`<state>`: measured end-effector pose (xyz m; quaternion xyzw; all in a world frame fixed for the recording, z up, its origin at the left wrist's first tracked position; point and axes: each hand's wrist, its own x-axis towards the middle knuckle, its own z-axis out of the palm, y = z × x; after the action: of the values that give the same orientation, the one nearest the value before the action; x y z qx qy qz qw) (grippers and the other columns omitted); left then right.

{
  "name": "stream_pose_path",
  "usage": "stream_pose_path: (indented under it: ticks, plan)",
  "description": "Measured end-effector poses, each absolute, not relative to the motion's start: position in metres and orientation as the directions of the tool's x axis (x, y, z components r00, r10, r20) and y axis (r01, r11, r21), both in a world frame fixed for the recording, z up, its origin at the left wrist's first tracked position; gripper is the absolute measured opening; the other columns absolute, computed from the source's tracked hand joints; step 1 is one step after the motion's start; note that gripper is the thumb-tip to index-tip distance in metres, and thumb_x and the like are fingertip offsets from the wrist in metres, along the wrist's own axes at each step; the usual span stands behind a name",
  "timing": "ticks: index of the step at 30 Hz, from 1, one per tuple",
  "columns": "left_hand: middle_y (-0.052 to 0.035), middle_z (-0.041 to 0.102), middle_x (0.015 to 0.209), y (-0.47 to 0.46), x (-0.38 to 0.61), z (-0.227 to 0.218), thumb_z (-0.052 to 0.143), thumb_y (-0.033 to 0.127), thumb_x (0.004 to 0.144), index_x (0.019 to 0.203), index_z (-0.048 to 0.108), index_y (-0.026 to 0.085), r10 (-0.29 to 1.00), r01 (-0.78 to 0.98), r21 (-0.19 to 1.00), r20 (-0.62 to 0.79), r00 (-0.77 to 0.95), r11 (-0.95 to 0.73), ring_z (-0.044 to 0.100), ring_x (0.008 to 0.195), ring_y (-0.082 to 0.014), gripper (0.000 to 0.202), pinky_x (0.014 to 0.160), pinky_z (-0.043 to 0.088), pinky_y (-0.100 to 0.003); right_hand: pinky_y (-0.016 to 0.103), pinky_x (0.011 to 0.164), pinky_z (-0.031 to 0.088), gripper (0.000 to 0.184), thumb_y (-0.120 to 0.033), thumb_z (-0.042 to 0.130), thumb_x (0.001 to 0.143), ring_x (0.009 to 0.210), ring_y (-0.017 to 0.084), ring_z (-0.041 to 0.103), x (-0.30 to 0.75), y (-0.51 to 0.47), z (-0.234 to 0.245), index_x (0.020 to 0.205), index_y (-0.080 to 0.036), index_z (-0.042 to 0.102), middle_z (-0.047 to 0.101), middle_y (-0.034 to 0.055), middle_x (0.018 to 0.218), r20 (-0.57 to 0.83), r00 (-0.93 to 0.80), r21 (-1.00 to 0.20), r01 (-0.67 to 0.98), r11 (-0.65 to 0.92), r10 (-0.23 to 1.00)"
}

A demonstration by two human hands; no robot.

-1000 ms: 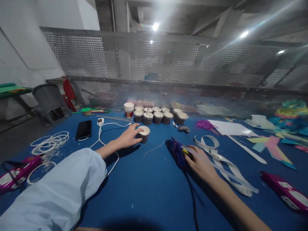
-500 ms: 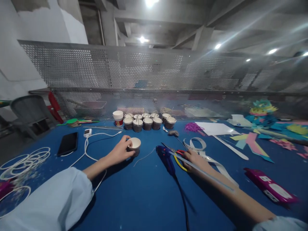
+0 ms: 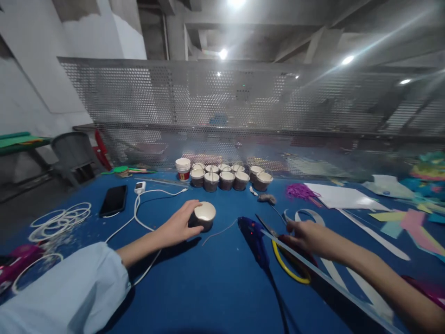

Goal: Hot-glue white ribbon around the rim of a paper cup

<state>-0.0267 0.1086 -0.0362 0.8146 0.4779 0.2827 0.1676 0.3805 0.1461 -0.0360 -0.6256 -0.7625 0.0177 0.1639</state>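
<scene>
My left hand [image 3: 179,225] curls around the left side of a small paper cup [image 3: 207,212] with a dark outside and a white inside. Its thumb lies in front, and the cup stands upright on the blue table. My right hand [image 3: 308,236] closes around the red handle of a pair of scissors [image 3: 291,273], whose yellow handle hangs toward me and whose blades point up-left. Between my hands lies a blue glue gun [image 3: 255,239], a long clear glue stick [image 3: 333,285] running from its back, below my right forearm. A thin cord [image 3: 219,233] lies beside the cup.
Several handled cups [image 3: 226,180] line the back, next to a stack of white cups [image 3: 182,168]. A phone [image 3: 113,200] and white cables [image 3: 62,221] are on the left. Purple strands [image 3: 299,190], a white sheet [image 3: 347,197] and coloured paper strips [image 3: 412,225] lie on the right.
The view has turned left, so everything sits further right. My right hand has drawn the scissors right and toward me, and their yellow handle shows larger. My left hand's fingers have straightened somewhat at the cup.
</scene>
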Motion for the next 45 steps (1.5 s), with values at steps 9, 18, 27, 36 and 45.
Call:
stream_pose_path:
  ticks: [9,18,27,36,45]
  plan:
    - [-0.0136,0.049,0.127,0.11,-0.022,-0.037,0.058,0.02,0.08,0.103,0.061,0.017,0.898,0.697,0.57,0.219,0.381,-0.434,0.054,0.115,-0.0242,0.023,0.101,0.043,-0.038,0.026,0.052,0.037,0.013,-0.033,0.057,0.08,0.07,0.022,0.064,0.322,0.244,0.008,0.081,-0.022,0.064,0.068,0.0076,0.083,0.139,-0.41,0.04,0.912,0.408,0.902]
    - [-0.0119,0.052,0.13,0.106,-0.048,-0.003,0.058,0.033,0.084,0.119,0.053,0.019,0.891,0.728,0.516,0.219,0.398,-0.451,0.055,0.114,-0.0239,0.038,0.099,0.044,-0.039,0.035,0.081,0.049,0.027,-0.023,0.043,0.087,0.097,0.025,0.063,0.285,0.288,-0.008,0.109,-0.017,0.057,0.062,0.0139,0.114,0.254,-0.653,0.04,0.744,0.667,0.713]
    - [-0.0128,0.058,0.126,0.215,-0.048,-0.012,0.051,0.012,0.081,0.12,0.052,0.014,0.852,0.803,0.319,0.336,0.401,-0.504,0.055,0.116,-0.0228,0.039,0.101,0.043,-0.036,0.038,0.088,0.05,0.037,-0.017,0.046,0.084,0.105,0.024,0.061,0.252,0.32,-0.044,0.119,-0.018,0.055,0.062,0.0137,0.116,0.343,-0.731,-0.075,0.605,0.793,0.59]
    - [-0.0144,0.058,0.116,0.274,-0.041,-0.053,0.046,0.01,0.083,0.108,0.055,0.014,0.881,0.872,0.272,0.369,0.296,-0.407,0.056,0.111,-0.0247,0.027,0.096,0.046,-0.039,0.028,0.07,0.05,0.019,-0.019,0.044,0.088,0.078,0.018,0.064,0.279,0.274,-0.025,0.093,-0.016,0.062,0.065,0.0089,0.087,0.313,-0.76,-0.16,0.55,0.82,0.57]
    - [-0.0095,0.061,0.11,0.207,-0.057,-0.03,0.042,0.015,0.086,0.096,0.058,0.019,0.901,0.908,0.183,0.296,0.316,-0.378,0.061,0.096,-0.0232,0.019,0.077,0.05,-0.033,0.026,0.071,0.048,0.018,-0.018,0.049,0.086,0.082,0.018,0.065,0.282,0.25,-0.024,0.094,-0.022,0.064,0.068,0.0066,0.094,0.255,-0.732,-0.121,0.625,0.772,0.632]
